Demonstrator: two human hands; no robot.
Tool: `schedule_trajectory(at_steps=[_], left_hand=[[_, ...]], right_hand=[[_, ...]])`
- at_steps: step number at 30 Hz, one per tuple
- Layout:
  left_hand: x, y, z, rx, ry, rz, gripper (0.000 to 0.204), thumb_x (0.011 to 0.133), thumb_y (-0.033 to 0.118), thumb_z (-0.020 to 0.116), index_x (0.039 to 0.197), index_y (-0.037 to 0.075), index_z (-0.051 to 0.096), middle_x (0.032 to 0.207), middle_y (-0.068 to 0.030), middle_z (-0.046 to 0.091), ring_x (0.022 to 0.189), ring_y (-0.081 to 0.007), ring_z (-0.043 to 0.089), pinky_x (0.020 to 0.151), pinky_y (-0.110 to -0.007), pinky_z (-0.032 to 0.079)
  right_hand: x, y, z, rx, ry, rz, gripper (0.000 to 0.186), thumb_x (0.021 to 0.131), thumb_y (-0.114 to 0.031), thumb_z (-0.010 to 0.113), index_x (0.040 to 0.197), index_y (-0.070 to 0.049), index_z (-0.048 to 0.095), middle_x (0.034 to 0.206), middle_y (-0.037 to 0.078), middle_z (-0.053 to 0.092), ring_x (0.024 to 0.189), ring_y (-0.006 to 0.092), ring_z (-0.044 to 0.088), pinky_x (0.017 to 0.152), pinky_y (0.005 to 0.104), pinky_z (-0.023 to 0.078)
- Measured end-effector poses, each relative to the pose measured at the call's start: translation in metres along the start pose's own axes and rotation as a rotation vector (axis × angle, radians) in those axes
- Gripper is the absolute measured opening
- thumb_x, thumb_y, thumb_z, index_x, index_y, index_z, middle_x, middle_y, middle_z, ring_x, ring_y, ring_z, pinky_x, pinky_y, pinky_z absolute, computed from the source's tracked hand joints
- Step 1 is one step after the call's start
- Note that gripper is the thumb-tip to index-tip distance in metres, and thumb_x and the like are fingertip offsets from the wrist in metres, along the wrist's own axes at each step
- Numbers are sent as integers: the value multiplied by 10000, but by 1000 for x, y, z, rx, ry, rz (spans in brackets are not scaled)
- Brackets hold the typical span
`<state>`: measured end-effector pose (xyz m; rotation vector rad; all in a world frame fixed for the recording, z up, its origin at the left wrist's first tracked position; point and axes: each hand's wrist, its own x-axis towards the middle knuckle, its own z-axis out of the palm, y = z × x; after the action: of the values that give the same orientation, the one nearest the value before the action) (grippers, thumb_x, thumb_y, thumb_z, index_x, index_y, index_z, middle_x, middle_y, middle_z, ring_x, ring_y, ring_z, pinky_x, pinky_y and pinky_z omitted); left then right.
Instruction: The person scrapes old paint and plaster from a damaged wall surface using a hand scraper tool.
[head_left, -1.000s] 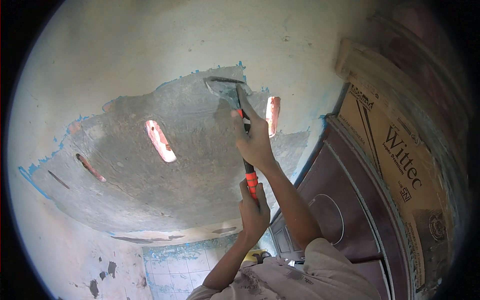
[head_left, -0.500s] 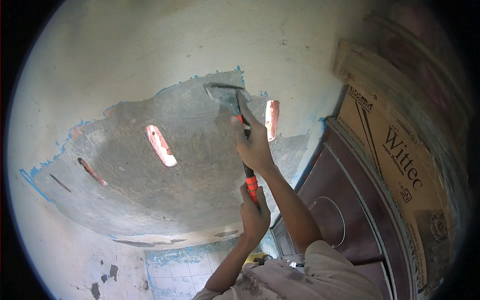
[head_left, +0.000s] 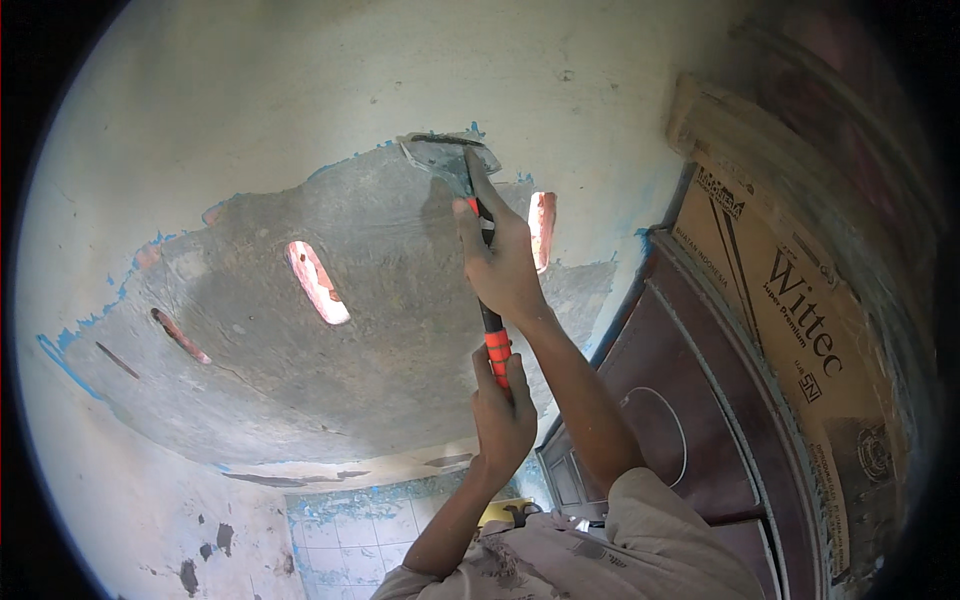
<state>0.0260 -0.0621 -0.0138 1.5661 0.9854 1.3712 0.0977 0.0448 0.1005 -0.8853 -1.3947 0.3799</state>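
A long-handled scraper with a black shaft, red grip bands and a wide, flat greyish blade (head_left: 491,318) slants up the wall, held in both bare hands. The person's right hand (head_left: 505,262) wraps the upper handle just below the blade, its index finger stretched along the tool toward the blade. The left hand (head_left: 504,420) is closed around the lower end, at the red grip, thumb upward. Neither hand is spread wide.

The blade lies over the top edge of a broad patch of rough, bare grey plaster (head_left: 400,300), close to that patch's upper right corner (whether its whole edge touches the wall is hard to tell). Jagged blue paint flakes run along this edge, and cream-painted wall (head_left: 350,80) spreads above it.

A slanted, round-ended slot with a bright pinkish inside (head_left: 318,283) sits in the middle of the patch; a similar upright slot (head_left: 542,232) is just beside the right hand, toward the patch's right edge. A narrower reddish-brown slot (head_left: 181,336) lies near the left edge.

To the right are a dark maroon panelled door (head_left: 690,400) and, beyond its edge, a brown printed cardboard sheet (head_left: 745,270).
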Motion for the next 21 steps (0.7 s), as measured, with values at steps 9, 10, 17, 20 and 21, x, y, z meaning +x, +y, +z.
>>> schedule_trajectory(at_steps=[9,10,17,20,21], left_hand=[[-1,5,1,-19,-16,-54,301,1086,188,474,1300,-11,402,661,-202,606,551,-309,657,492,-419,437],[0,6,-1,-16,-17,-52,304,1087,190,473,1303,-10,398,661,-206,605,555,-313,661,492,-420,438],[-11,-4,3,-31,-9,-85,310,1094,208,461,1301,-17,413,680,-204,613,556,-300,653,505,-408,446],[-1,14,1,-107,-61,-93,323,1093,213,462,1312,-19,409,699,-205,622,578,-310,657,525,-411,456],[-2,11,1,-105,-63,-91,323,1093,213,462,1312,-19,409,699,-205,622,578,-310,657,525,-411,456]], right_hand=[[5,1,-5,-131,0,8,570,1078,-230,532,1591,-60,353,625,-48,450,483,33,419,472,242,364],[3,2,-4,-132,-4,9,570,1078,-230,532,1591,-60,353,625,-48,450,483,33,419,472,242,364],[-7,16,-4,-94,-35,49,585,1069,-239,537,1588,-49,343,596,-1,472,493,67,451,483,271,392],[5,-4,-8,-153,-24,62,584,1060,-211,542,1581,-38,345,604,47,497,519,96,469,500,302,407],[7,-8,-8,-190,-15,25,582,1060,-209,541,1582,-42,346,601,50,496,519,98,472,504,303,411]])
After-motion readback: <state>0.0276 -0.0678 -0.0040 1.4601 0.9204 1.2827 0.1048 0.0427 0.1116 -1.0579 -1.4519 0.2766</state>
